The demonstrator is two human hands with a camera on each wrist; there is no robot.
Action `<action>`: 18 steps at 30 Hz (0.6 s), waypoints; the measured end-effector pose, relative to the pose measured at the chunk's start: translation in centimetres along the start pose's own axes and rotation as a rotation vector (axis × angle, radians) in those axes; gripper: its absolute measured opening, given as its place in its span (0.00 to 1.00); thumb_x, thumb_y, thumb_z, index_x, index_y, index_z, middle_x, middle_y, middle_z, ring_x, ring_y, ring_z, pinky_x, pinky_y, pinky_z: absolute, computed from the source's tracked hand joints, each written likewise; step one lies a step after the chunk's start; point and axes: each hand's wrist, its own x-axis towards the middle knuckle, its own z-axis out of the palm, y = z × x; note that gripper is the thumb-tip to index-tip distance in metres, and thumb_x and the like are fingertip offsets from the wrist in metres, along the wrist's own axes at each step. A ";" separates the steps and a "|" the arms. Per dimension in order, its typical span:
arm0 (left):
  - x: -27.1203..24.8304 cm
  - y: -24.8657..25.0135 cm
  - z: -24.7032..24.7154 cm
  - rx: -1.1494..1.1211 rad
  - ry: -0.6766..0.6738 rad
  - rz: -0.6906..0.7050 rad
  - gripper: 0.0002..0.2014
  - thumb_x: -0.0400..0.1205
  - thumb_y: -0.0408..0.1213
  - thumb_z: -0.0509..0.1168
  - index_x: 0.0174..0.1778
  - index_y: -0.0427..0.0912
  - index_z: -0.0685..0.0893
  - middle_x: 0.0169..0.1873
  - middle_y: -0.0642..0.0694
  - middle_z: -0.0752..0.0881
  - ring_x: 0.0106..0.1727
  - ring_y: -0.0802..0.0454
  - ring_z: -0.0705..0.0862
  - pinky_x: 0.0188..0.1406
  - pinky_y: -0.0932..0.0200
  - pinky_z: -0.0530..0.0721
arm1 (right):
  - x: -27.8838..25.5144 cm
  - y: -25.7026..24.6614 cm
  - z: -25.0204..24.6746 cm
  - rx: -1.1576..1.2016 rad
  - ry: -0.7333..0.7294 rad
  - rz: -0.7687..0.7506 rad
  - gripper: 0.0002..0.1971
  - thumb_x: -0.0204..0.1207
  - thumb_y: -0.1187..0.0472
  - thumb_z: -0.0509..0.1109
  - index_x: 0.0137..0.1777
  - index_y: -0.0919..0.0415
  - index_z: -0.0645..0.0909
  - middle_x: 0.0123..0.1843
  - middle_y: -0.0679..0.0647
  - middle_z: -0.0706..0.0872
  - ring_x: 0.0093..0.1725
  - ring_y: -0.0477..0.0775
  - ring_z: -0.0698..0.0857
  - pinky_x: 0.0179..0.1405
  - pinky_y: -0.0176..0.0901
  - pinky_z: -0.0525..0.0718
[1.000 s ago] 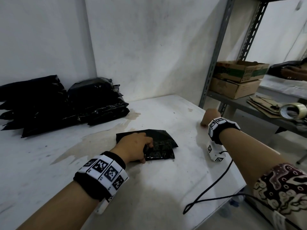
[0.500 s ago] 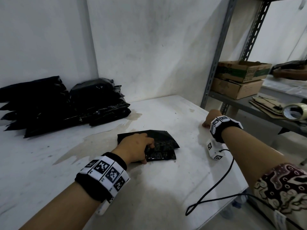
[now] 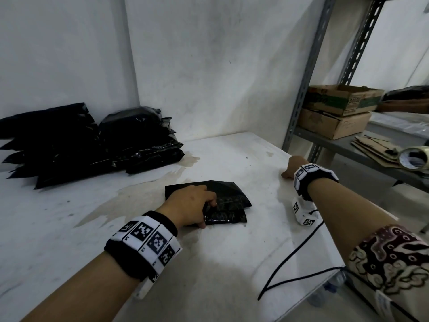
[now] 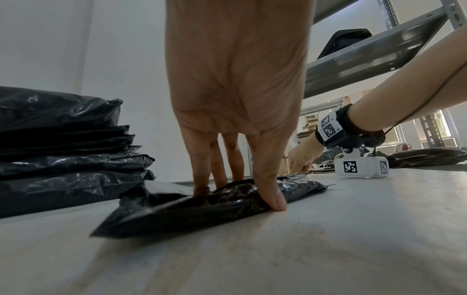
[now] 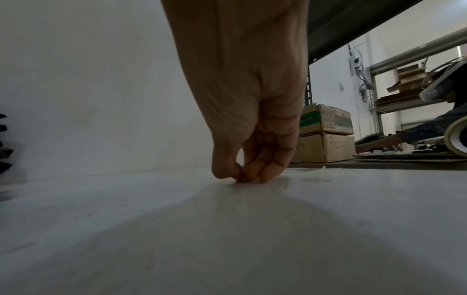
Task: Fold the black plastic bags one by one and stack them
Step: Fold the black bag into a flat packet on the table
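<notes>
A folded black plastic bag point(image 3: 229, 203) lies in the middle of the white table point(image 3: 209, 263). My left hand point(image 3: 209, 212) grips its near left part, fingers pressed on top and thumb point(image 4: 272, 201) at the near edge, crumpling the bag point(image 4: 202, 211). My right hand point(image 3: 289, 169) is at the table's right edge, well apart from the bag. In the right wrist view its thumb and fingers point(image 5: 248, 175) are bunched together with their tips on the bare tabletop, and nothing shows between them. Two stacks of folded black bags point(image 3: 144, 140) stand against the back wall at the left.
A grey metal rack point(image 3: 304, 89) rises just beyond the table's right edge, with cardboard boxes point(image 3: 341, 108) and a tape roll point(image 3: 414, 158) on its shelf. A black cable point(image 3: 290, 259) trails over the table's right front. A brownish stain point(image 3: 130, 196) marks the tabletop.
Both hands keep their places and holds. Only the head view has shifted slightly.
</notes>
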 end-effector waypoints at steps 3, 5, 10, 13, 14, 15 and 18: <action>0.0 0.0 0.0 0.008 -0.002 0.004 0.26 0.70 0.42 0.78 0.63 0.52 0.78 0.56 0.52 0.76 0.58 0.51 0.77 0.46 0.58 0.74 | -0.4 -0.2 -0.7 -0.029 -0.047 0.008 0.22 0.81 0.55 0.69 0.64 0.74 0.78 0.60 0.66 0.84 0.64 0.64 0.82 0.56 0.47 0.78; 0.0 0.0 0.0 0.010 -0.003 0.005 0.26 0.70 0.42 0.77 0.63 0.52 0.78 0.56 0.52 0.76 0.59 0.51 0.76 0.46 0.58 0.74 | -0.7 -0.3 -1.1 -0.048 -0.075 0.010 0.22 0.81 0.54 0.69 0.62 0.75 0.79 0.59 0.66 0.84 0.63 0.64 0.83 0.54 0.46 0.78; 0.0 -0.1 0.1 0.008 0.000 0.006 0.25 0.70 0.42 0.77 0.62 0.52 0.78 0.56 0.52 0.76 0.59 0.50 0.76 0.47 0.58 0.74 | -1.0 -0.4 -1.2 -0.062 -0.062 0.057 0.24 0.82 0.51 0.68 0.64 0.74 0.79 0.65 0.67 0.83 0.65 0.65 0.81 0.58 0.47 0.77; 0.1 0.0 0.1 0.006 -0.002 0.006 0.25 0.70 0.42 0.78 0.62 0.52 0.78 0.55 0.52 0.75 0.59 0.51 0.76 0.45 0.59 0.73 | -1.5 -0.6 -2.1 -0.036 -0.018 0.066 0.21 0.84 0.52 0.64 0.65 0.72 0.80 0.66 0.65 0.83 0.66 0.63 0.81 0.60 0.45 0.78; 0.1 0.0 0.1 0.006 -0.003 0.005 0.26 0.70 0.42 0.78 0.62 0.52 0.78 0.54 0.53 0.75 0.59 0.51 0.76 0.45 0.59 0.73 | -1.7 -0.6 -2.2 -0.039 -0.016 0.078 0.21 0.83 0.53 0.65 0.64 0.71 0.80 0.65 0.64 0.84 0.65 0.62 0.82 0.59 0.45 0.78; 0.1 0.0 0.1 0.006 -0.002 0.004 0.26 0.70 0.42 0.78 0.62 0.52 0.78 0.53 0.53 0.74 0.59 0.50 0.76 0.45 0.58 0.72 | -1.6 -0.7 -2.3 -0.057 -0.019 0.078 0.21 0.82 0.53 0.67 0.63 0.71 0.81 0.64 0.64 0.85 0.65 0.62 0.83 0.58 0.45 0.79; 0.0 0.1 0.0 0.004 -0.001 0.001 0.26 0.70 0.41 0.78 0.63 0.52 0.78 0.53 0.53 0.74 0.59 0.50 0.77 0.45 0.58 0.73 | -1.5 -1.2 -2.2 -0.076 -0.029 0.073 0.18 0.80 0.55 0.69 0.62 0.69 0.81 0.63 0.62 0.85 0.64 0.61 0.84 0.58 0.45 0.80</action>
